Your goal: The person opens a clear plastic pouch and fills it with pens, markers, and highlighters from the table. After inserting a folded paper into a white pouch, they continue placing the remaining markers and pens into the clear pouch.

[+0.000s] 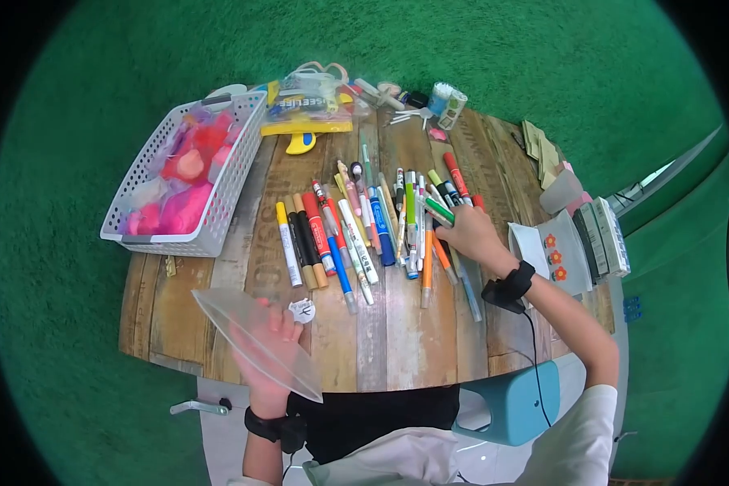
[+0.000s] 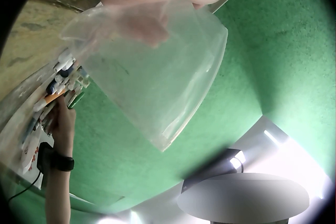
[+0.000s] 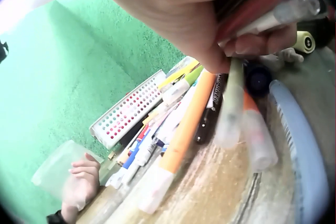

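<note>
My left hand (image 1: 269, 352) holds a translucent frosted plastic pouch (image 1: 243, 324) near the table's front edge, and part of the hand shows through the film. In the left wrist view the pouch (image 2: 152, 82) spreads out below the palm. Beside those fingers lies a round white sticker (image 1: 302, 311). Over the right end of a spread of pens and markers, my right hand (image 1: 471, 236) pinches a green marker (image 1: 439, 211). In the right wrist view its fingers are curled close to a red pen (image 3: 257, 11), with an orange marker (image 3: 191, 121) just below.
A white basket (image 1: 239, 174) of pink and red items stands at the back left. Next to it are a yellow-edged clear bag (image 1: 308, 127) and cotton swabs (image 1: 413, 117). At the right lie a flower-printed sheet (image 1: 571, 271) and boxes (image 1: 610, 235). A blue stool (image 1: 514, 405) stands below.
</note>
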A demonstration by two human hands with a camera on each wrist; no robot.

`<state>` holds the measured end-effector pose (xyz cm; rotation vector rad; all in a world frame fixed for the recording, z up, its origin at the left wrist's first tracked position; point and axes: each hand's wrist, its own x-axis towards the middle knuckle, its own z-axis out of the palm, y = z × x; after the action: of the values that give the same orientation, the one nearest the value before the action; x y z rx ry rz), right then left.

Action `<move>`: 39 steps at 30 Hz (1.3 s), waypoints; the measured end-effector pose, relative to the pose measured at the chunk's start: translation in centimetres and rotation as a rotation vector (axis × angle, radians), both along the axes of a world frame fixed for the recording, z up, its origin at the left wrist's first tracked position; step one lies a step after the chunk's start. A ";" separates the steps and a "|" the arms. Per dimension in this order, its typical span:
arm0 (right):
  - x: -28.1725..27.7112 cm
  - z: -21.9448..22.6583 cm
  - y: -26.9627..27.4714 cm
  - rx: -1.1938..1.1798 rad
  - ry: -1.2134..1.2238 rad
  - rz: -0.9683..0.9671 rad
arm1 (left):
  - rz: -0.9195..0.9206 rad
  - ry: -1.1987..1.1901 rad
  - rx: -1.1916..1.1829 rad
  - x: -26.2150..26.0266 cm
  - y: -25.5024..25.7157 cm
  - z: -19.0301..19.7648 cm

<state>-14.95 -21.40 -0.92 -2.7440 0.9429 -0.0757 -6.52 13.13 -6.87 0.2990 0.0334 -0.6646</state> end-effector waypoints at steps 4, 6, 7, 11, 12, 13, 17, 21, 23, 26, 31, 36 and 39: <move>0.8 0.5 -0.6 -0.087 -0.079 -0.044 | -0.003 0.022 -0.017 0.0 0.0 0.3; 1.0 1.5 -0.9 -0.086 -0.082 -0.013 | 0.005 0.011 -0.006 -0.1 -0.1 0.4; 1.1 1.9 -1.2 0.014 -0.152 0.014 | 0.005 -0.003 0.006 -0.1 -0.1 0.4; 2.0 4.2 0.3 0.476 -0.314 0.060 | -0.007 0.013 -0.014 0.0 -0.1 0.2; 2.4 4.1 0.6 0.672 -0.415 0.056 | -0.014 0.003 -0.027 0.0 -0.1 0.2; 2.8 3.9 0.9 0.676 -0.415 0.056 | -0.020 -0.007 -0.037 0.1 0.0 0.2; 4.6 3.6 2.1 0.652 -0.246 0.143 | -0.015 -0.018 -0.041 0.1 0.0 0.0; 5.8 3.0 2.6 0.262 0.022 0.154 | -0.019 0.004 -0.045 0.2 0.1 0.0; 6.2 3.4 3.1 0.164 0.124 0.132 | -0.017 0.011 -0.045 0.2 0.0 0.1; 6.5 2.6 2.8 0.081 0.146 0.128 | -0.010 0.007 -0.033 0.1 0.0 0.2; 6.5 2.4 2.1 0.243 0.144 0.095 | 0.006 0.022 -0.022 0.1 -0.1 0.3; 6.0 2.7 1.1 0.384 0.093 0.037 | 0.003 0.031 -0.043 0.0 -0.1 0.4; 5.6 4.2 0.4 0.393 0.059 0.029 | 0.005 0.035 -0.050 0.0 0.0 0.4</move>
<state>-9.32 -20.98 3.27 -2.4060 0.8304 0.1784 -6.49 13.11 -6.46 0.2396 0.0507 -0.6651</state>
